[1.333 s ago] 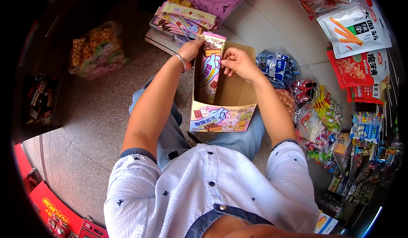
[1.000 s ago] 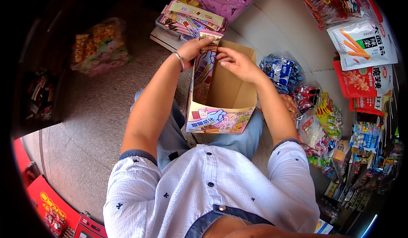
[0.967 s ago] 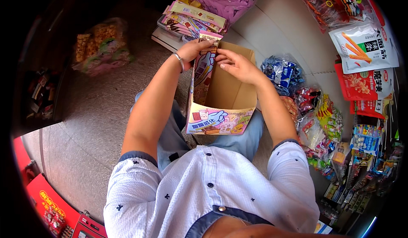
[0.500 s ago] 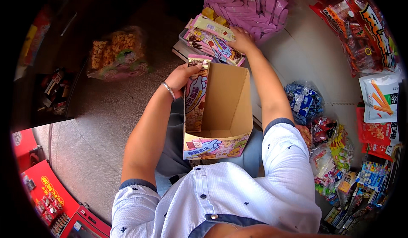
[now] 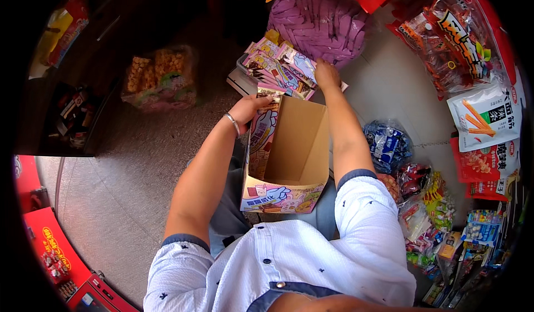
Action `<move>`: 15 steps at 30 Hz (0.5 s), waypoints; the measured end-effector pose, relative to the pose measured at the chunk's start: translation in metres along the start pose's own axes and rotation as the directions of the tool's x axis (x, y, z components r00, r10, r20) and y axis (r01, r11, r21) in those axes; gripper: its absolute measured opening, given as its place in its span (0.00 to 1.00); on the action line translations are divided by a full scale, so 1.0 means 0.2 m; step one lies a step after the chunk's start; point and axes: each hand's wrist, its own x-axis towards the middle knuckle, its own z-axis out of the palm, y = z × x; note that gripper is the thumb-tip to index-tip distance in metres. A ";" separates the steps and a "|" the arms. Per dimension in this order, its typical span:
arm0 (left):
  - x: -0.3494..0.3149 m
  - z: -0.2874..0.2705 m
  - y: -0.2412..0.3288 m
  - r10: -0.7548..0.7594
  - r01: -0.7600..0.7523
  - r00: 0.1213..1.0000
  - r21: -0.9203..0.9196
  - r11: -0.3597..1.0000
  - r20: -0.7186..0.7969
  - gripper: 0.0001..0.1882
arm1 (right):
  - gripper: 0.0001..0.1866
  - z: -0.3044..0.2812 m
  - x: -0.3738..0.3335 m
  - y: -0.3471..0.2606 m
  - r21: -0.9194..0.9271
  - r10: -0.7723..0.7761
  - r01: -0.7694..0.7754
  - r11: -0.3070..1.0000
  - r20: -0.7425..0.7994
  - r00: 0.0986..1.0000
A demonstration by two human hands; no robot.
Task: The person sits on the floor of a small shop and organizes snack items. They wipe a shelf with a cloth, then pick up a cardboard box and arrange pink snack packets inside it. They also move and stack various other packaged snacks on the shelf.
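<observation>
An open cardboard box with a printed pink and yellow front rests on my lap, its bare brown inside facing up. My left hand is closed at the box's upper left corner, thumb over the top of a snack packet that stands along the left wall. Beyond the box, several flat pink snack packets lie piled in a shallow grey tray. My right hand has its fingers closed at the right end of a pink and white packet on that pile; its fingertips are partly hidden.
A large bag of purple packets sits behind the tray. To the left lies a clear bag of puffed snacks. On the right are a blue candy bag, a white snack pouch and red packages. A red carton stands lower left.
My right hand has shifted slightly right and nearer. A cream packet back no longer shows on the pile; a pink and white front shows by that hand. The view has shifted a little.
</observation>
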 end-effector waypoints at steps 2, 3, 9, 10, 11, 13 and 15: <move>-0.02 0.01 -0.01 -0.030 0.031 0.999 0.019 0.999 -0.017 0.11 | 0.11 -0.06 -0.08 -0.03 0.163 0.204 -0.198 0.966 -0.018 0.979; -0.01 0.01 0.01 -0.028 0.028 0.999 0.023 0.999 -0.021 0.11 | 0.14 -0.11 -0.07 -0.03 0.297 0.192 -0.155 0.942 -0.101 0.976; -0.04 0.06 0.02 0.015 -0.012 0.998 -0.039 0.999 0.057 0.11 | 0.16 -0.53 -0.17 0.07 0.843 0.146 -0.146 0.518 0.081 0.986; -0.04 0.03 0.01 0.027 -0.024 0.998 -0.038 0.999 0.064 0.12 | 0.16 -0.63 -0.20 0.05 0.909 0.106 -0.178 0.376 0.149 0.983; -0.05 -0.01 0.02 0.020 -0.018 0.999 -0.033 0.999 0.048 0.11 | 0.16 -0.76 -0.27 -0.02 0.935 0.049 -0.267 0.232 0.263 0.964; -0.06 -0.04 0.01 -0.009 0.016 0.996 -0.073 0.997 0.087 0.12 | 0.15 -0.97 -0.40 -0.06 0.944 0.014 -0.251 0.215 0.254 0.967; -0.07 -0.05 0.02 -0.006 0.015 0.995 -0.086 0.996 0.104 0.13 | 0.15 -1.08 -0.47 -0.03 0.946 -0.031 -0.177 0.273 0.193 0.981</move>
